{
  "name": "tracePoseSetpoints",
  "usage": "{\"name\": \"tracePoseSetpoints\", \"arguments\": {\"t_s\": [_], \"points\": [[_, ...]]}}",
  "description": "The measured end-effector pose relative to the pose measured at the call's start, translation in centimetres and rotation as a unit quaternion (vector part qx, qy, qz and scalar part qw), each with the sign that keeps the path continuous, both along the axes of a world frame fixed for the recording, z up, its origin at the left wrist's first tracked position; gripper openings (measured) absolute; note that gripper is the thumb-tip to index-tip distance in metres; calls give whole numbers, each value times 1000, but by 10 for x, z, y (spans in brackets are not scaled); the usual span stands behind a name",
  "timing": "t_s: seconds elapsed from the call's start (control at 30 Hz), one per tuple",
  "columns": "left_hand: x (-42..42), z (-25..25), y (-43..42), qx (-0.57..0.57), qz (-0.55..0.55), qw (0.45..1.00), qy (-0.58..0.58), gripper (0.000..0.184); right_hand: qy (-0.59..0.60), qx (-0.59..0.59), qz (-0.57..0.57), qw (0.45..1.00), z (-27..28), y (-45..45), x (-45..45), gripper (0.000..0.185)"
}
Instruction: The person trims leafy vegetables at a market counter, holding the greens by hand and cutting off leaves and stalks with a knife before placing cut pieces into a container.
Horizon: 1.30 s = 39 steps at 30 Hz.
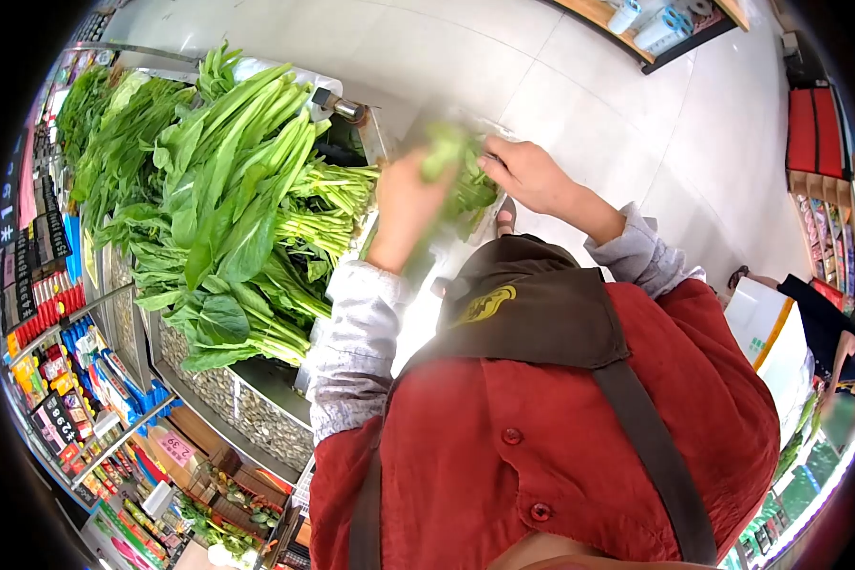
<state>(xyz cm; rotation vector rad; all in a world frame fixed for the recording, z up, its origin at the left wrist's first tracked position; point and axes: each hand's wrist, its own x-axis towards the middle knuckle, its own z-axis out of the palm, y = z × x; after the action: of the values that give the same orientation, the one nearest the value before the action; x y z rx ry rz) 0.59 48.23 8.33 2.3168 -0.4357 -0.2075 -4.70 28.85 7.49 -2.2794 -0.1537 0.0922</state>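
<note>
My left hand (408, 195) is smeared by motion beside the vegetable display, its fingers closed around some leafy greens (439, 154) that blur along with it. Facing it, my right hand (532, 178) is closed, thumb against fingers, at the rim of what looks like a clear plastic bag (492, 125). More greens (475, 195) show inside the bag, below my hands. Just left of my left hand, bunches of long-stemmed leafy vegetables (247, 190) lie heaped with their cut stems (337, 195) pointing toward me.
A metal rail end (342, 106) juts from the display's corner. Pebbles (247, 408) line its near side. Shelves of packaged goods (62, 408) stand at the left. A wooden shelf (598, 14) holds rolls at the top. Another person's arm (841, 356) appears at the right.
</note>
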Motion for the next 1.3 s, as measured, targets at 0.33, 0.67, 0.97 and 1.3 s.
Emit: {"name": "tracePoseSetpoints", "arguments": {"t_s": [0.33, 0.67, 0.97, 1.3], "points": [[-3, -8, -9, 7, -17, 999, -33, 30, 44, -78, -28, 996, -5, 4, -1, 30], [16, -37, 1, -282, 44, 895, 344, 21, 69, -43, -27, 996, -15, 3, 6, 31], [19, -50, 6, -430, 56, 676, 596, 27, 13, 29, -48, 998, -19, 6, 7, 29], [35, -59, 11, -486, 69, 602, 630, 30, 47, 143, -111, 982, -90, 0, -20, 26]]}}
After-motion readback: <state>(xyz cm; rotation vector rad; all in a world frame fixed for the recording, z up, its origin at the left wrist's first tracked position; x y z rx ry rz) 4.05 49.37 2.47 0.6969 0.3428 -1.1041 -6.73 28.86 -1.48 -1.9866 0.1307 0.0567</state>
